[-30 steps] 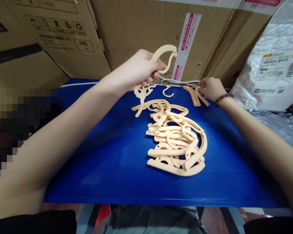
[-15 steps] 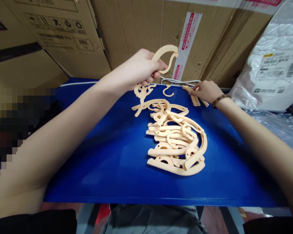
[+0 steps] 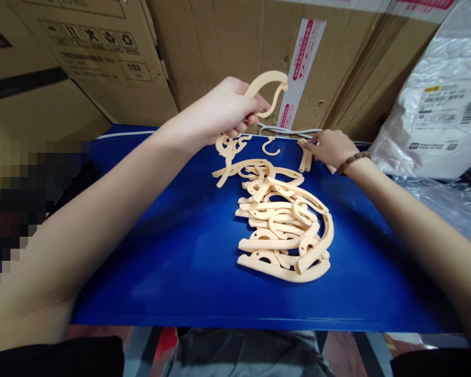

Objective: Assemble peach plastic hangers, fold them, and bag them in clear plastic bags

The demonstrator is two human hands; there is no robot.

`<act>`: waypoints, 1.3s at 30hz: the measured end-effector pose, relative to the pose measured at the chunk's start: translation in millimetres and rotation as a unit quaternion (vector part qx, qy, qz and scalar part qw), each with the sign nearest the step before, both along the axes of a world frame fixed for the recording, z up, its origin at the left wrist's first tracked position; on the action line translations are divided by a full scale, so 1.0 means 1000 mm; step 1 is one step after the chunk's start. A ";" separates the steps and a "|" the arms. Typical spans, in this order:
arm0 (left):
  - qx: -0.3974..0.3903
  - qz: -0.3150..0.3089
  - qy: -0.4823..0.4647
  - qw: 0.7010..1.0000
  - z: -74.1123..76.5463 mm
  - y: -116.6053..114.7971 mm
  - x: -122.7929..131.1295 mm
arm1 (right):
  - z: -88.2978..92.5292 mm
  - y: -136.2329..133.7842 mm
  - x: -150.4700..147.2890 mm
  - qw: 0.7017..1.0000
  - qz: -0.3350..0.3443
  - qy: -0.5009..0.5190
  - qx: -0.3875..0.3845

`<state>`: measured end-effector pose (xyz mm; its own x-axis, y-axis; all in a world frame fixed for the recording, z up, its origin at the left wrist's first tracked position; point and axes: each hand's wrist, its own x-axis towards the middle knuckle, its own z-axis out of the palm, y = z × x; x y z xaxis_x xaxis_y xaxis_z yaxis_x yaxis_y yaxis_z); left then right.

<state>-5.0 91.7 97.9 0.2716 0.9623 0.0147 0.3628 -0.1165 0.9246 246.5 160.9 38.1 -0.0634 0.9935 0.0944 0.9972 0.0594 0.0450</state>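
Note:
Raised above the back of the blue table, my left hand (image 3: pixel 241 107) is closed round a cream plastic folding-hanger piece (image 3: pixel 270 78), a curved arm joined to a hook shape. At the back right, my right hand (image 3: pixel 329 146) has its fingers pinched at the top of a few slim cream hanger arms (image 3: pixel 305 159); the exact grip is partly hidden. A single hanger hook (image 3: pixel 272 147) lies between the hands. Below my left hand sit several hooks (image 3: pixel 230 149) in a cluster. A pile of hanger arms (image 3: pixel 282 225) spreads over the middle of the table.
Large cardboard boxes (image 3: pixel 227 47) stand behind the blue table (image 3: pixel 160 272). A white cable (image 3: pixel 290 131) runs along its back edge. To the right are a white wrapped parcel (image 3: pixel 435 120) and clear plastic wrap (image 3: pixel 447 204).
The slim hanger arms at my right hand have swung and shifted a little to the left. My left hand and its hanger piece have barely moved.

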 end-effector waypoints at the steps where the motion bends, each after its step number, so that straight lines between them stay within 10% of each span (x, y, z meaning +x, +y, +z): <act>1: -0.005 -0.002 -0.002 1.000 0.001 0.000 0.000 | 0.002 0.000 0.002 1.000 -0.011 -0.002 0.008; 39: -0.005 -0.003 0.006 1.000 0.001 -0.001 0.000 | -0.012 0.012 0.011 0.987 -0.001 0.160 0.022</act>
<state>-4.7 91.0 98.9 0.2783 0.9605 0.0021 0.3724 -0.1099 0.9215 258.0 173.0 26.2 -0.0211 0.9881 0.1522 0.9608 0.0622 -0.2703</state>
